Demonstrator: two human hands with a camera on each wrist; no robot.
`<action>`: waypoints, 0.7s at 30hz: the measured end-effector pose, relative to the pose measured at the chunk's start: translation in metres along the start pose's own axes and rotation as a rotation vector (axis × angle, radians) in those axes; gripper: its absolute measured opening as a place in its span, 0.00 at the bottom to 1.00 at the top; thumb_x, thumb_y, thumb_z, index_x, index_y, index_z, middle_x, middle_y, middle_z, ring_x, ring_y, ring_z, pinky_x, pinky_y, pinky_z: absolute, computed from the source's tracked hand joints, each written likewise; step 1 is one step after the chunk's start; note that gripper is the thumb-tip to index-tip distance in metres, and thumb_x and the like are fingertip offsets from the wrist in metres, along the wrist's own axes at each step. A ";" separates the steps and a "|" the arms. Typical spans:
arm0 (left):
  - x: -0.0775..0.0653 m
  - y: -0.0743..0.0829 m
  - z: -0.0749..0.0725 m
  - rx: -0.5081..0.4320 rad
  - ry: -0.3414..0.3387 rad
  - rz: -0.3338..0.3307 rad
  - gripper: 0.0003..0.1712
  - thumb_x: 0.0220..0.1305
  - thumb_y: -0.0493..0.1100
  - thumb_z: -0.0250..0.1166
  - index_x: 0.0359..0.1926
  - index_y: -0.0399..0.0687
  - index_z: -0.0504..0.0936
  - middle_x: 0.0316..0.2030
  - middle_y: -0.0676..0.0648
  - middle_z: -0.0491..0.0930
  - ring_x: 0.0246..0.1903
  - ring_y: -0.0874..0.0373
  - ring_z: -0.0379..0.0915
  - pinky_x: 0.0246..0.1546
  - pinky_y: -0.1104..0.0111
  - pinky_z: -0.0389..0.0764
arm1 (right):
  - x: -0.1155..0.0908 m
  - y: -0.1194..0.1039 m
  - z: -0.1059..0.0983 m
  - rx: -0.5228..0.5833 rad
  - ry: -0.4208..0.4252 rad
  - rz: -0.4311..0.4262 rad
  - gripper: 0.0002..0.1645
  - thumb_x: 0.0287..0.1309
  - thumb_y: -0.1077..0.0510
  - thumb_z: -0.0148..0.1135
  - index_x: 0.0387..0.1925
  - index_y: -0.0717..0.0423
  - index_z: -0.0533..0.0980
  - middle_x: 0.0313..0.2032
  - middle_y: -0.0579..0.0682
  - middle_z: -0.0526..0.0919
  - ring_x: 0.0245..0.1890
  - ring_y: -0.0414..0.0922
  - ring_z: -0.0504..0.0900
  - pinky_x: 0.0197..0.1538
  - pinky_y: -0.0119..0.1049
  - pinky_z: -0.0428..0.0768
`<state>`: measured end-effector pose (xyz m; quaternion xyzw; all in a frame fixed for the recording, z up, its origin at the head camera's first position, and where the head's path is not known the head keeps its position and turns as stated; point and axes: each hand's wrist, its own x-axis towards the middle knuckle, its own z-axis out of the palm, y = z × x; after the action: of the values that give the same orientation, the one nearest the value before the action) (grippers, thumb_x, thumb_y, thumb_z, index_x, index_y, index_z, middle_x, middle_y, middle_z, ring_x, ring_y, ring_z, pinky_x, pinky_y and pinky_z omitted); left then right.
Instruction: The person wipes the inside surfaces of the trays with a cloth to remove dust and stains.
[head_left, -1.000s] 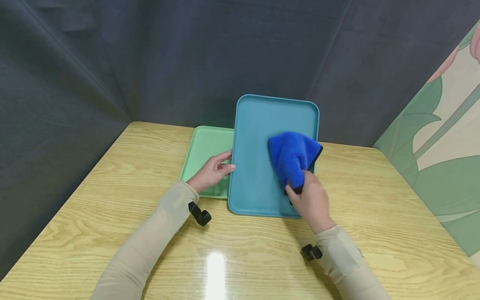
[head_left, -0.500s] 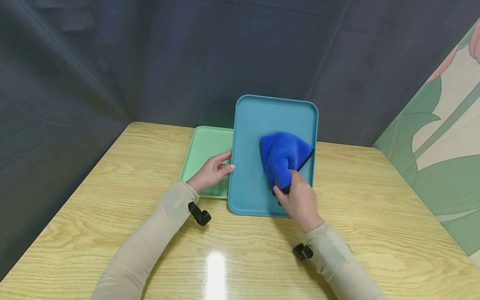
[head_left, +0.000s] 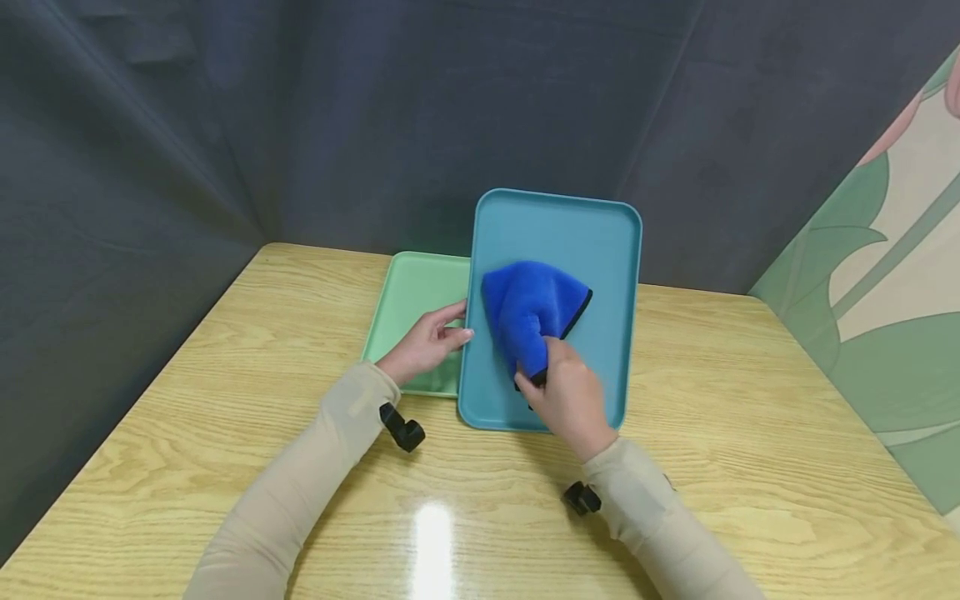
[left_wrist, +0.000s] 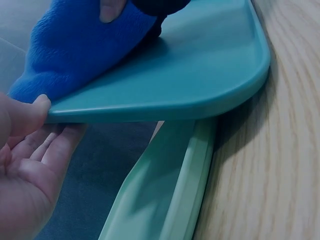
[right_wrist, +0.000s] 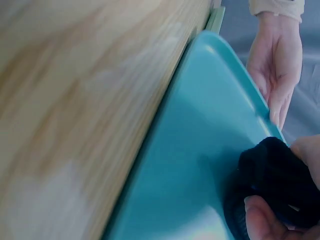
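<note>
Blue cloth [head_left: 531, 300] held against the face of a tilted blue tray [head_left: 592, 242]

The blue tray is rectangular, with rounded corners and a raised rim. It leans with its far end raised; its near edge lies at the wood-grain tabletop [head_left: 225, 400], and contact there cannot be confirmed. It overlaps the right-hand part of a light green tray [head_left: 412, 287] on the same tabletop.

The left hand [head_left: 424, 343] grips the blue tray by its left rim, thumb on the front and fingers behind, as the left wrist view confirms. The right hand [head_left: 572, 396] pinches the near end of the cloth between thumb and fingers. The cloth is plush, edged in black trim, and spreads over the middle of the tray, its left side near the left rim.

Markings: the right wrist view shows a small pale spot at the cloth; whether it is a label cannot be told. A pale patch shows on the left sleeve [head_left: 300, 475] and another on the right sleeve [head_left: 675, 533], both beige; any print is too small to tell. A black clip projects at each wrist.

Surroundings: a dark curtain [head_left: 450, 100] hangs behind the table. At right, a wall panel [head_left: 892, 325] carries large green leaves and pink petals.
</note>
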<state>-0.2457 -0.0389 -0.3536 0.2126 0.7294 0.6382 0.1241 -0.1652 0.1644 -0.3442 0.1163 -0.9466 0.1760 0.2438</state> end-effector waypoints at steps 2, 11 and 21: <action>0.000 0.000 0.000 0.006 0.002 0.002 0.32 0.68 0.33 0.51 0.71 0.46 0.55 0.62 0.37 0.66 0.59 0.43 0.70 0.58 0.60 0.76 | 0.001 -0.005 0.002 0.002 -0.013 -0.006 0.30 0.48 0.53 0.70 0.48 0.68 0.72 0.39 0.63 0.81 0.32 0.56 0.83 0.30 0.49 0.82; 0.001 -0.001 0.001 0.017 0.002 0.013 0.32 0.68 0.32 0.51 0.71 0.44 0.55 0.63 0.36 0.66 0.59 0.43 0.69 0.59 0.59 0.75 | 0.000 -0.024 0.008 0.040 -0.056 -0.035 0.27 0.49 0.54 0.70 0.46 0.67 0.72 0.37 0.61 0.81 0.29 0.53 0.82 0.28 0.46 0.82; -0.001 0.000 0.001 0.011 -0.002 0.018 0.32 0.68 0.33 0.51 0.71 0.45 0.55 0.62 0.36 0.66 0.60 0.43 0.69 0.59 0.59 0.75 | 0.000 -0.016 0.004 0.070 -0.051 -0.016 0.27 0.49 0.56 0.70 0.46 0.68 0.72 0.37 0.62 0.81 0.32 0.55 0.83 0.33 0.47 0.83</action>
<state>-0.2448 -0.0385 -0.3538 0.2204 0.7310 0.6349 0.1180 -0.1616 0.1480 -0.3432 0.1369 -0.9447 0.2041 0.2169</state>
